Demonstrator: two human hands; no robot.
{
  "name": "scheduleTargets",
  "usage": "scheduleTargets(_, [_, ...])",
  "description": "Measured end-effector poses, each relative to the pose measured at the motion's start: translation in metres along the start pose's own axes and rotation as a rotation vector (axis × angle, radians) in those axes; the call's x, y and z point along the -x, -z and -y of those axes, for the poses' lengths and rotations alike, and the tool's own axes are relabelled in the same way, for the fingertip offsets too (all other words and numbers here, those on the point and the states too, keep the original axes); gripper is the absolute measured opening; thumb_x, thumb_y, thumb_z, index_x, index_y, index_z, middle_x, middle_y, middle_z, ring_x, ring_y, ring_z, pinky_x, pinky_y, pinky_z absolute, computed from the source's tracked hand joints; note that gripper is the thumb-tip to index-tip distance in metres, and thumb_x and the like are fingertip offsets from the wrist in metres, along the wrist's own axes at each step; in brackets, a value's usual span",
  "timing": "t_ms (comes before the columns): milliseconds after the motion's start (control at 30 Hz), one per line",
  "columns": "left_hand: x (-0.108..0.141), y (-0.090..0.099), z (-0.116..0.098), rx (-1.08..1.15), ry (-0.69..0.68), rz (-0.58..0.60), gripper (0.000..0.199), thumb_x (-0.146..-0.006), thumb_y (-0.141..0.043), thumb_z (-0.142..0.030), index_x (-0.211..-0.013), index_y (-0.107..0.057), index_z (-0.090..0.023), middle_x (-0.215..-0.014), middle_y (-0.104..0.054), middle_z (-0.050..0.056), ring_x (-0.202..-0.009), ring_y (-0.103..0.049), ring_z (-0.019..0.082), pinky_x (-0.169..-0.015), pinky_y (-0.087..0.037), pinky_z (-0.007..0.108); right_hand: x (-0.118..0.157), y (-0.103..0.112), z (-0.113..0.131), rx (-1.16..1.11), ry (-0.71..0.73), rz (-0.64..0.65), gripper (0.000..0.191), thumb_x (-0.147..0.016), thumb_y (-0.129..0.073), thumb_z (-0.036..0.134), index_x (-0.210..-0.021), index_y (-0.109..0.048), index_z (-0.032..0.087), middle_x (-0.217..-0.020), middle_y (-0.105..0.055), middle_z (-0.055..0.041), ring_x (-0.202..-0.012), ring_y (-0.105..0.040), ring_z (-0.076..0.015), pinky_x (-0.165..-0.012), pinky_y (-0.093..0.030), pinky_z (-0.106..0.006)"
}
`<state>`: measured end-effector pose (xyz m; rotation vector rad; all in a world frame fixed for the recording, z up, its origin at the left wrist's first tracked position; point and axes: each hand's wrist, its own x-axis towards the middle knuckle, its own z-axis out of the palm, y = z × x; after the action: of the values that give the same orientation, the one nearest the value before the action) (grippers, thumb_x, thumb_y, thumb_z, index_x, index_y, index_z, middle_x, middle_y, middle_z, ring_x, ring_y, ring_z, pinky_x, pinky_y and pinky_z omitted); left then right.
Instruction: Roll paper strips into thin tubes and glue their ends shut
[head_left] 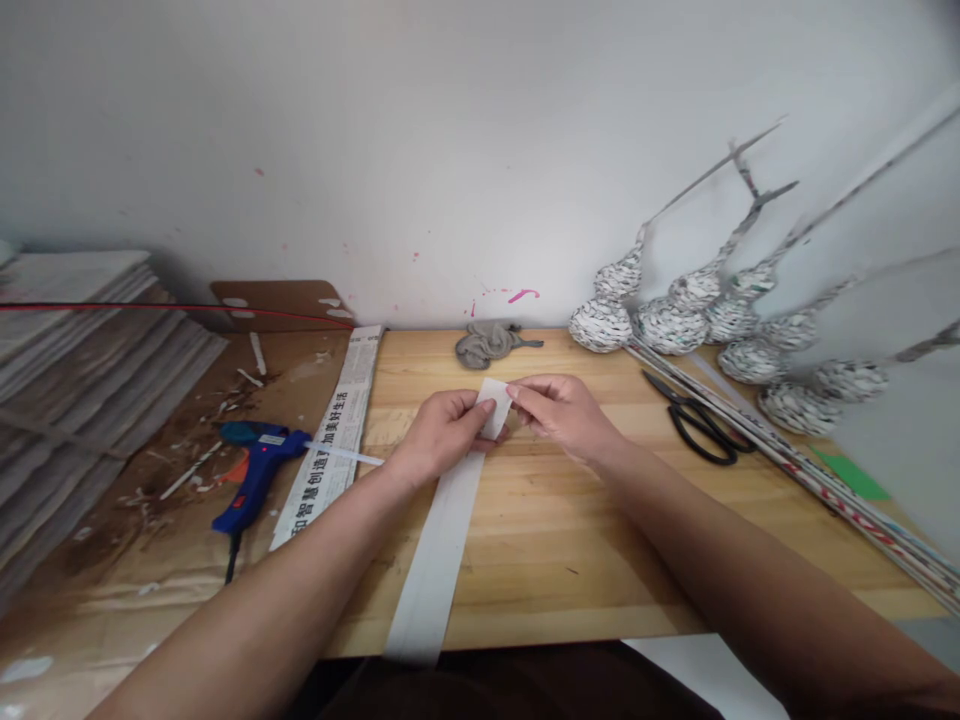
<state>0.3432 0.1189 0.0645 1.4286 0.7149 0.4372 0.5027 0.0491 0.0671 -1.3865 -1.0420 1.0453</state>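
A long pale paper strip (439,550) runs from the table's front edge up to my hands, its far end raised a little. My left hand (450,425) is closed on that end, thumb on top and fingers beneath. On the strip's right edge, near its tip, my right hand (559,412) pinches the paper between thumb and fingers. Just beyond my hands a crumpled grey cloth (491,345) lies on the wooden table (555,540).
To the left, a blue glue gun (259,475) rests on stained cardboard (172,600), near folded newspaper (330,440) and stacked paper (82,400). At right are black scissors (701,425), paper rods (795,465) and several woven gourd shapes (675,325) against the wall.
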Motion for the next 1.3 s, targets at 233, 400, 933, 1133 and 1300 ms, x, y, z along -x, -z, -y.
scheduleTargets(233, [0.0,0.001,-0.001,-0.001,-0.004,0.025,0.036,-0.077,-0.062,-0.048,-0.085,-0.068,-0.014,-0.081,-0.069,0.008,-0.078,-0.064,0.021,-0.073,-0.055,0.035,0.001,0.002,0.003,0.013,-0.04,0.065,0.03,-0.081,-0.06,0.043,-0.07,-0.061,0.014,-0.057,-0.052,0.002,-0.044,-0.039,-0.0063,-0.041,-0.026,-0.022])
scheduleTargets(400, [0.001,-0.001,-0.002,0.012,-0.011,0.016,0.038,-0.075,-0.064,-0.05,-0.084,-0.069,-0.014,-0.081,-0.069,0.008,-0.079,-0.065,0.022,-0.072,-0.055,0.036,0.001,0.0,0.001,-0.066,-0.038,0.05,0.033,-0.079,-0.063,0.045,-0.066,-0.058,0.015,-0.055,-0.051,0.0028,-0.045,-0.039,-0.0063,-0.042,-0.025,-0.022])
scheduleTargets(933, [0.002,-0.004,0.001,0.031,0.0,0.018,0.032,-0.079,-0.063,-0.043,-0.086,-0.066,-0.012,-0.08,-0.068,0.007,-0.077,-0.065,0.019,-0.075,-0.055,0.035,-0.002,-0.007,-0.011,-0.162,0.007,-0.097,0.031,-0.07,-0.074,0.044,-0.068,-0.065,0.014,-0.052,-0.051,0.0026,-0.043,-0.039,-0.0064,-0.039,-0.024,-0.022])
scheduleTargets(1133, [0.002,-0.006,0.002,0.016,-0.001,0.03,0.031,-0.078,-0.064,-0.043,-0.083,-0.065,-0.012,-0.079,-0.068,0.008,-0.074,-0.064,0.019,-0.073,-0.055,0.034,-0.003,-0.01,-0.013,-0.202,0.015,-0.147,0.039,-0.065,-0.078,0.045,-0.057,-0.052,0.017,-0.047,-0.046,0.0055,-0.041,-0.037,-0.0057,-0.039,-0.024,-0.022])
scheduleTargets(1300, [0.001,-0.002,0.004,0.034,0.025,0.009,0.034,-0.077,-0.065,-0.044,-0.088,-0.065,-0.013,-0.08,-0.068,0.007,-0.079,-0.065,0.021,-0.074,-0.055,0.035,-0.004,0.001,-0.008,-0.212,-0.066,-0.056,0.04,-0.072,-0.069,0.054,-0.07,-0.062,0.015,-0.063,-0.055,0.0016,-0.047,-0.043,-0.0063,-0.04,-0.025,-0.02])
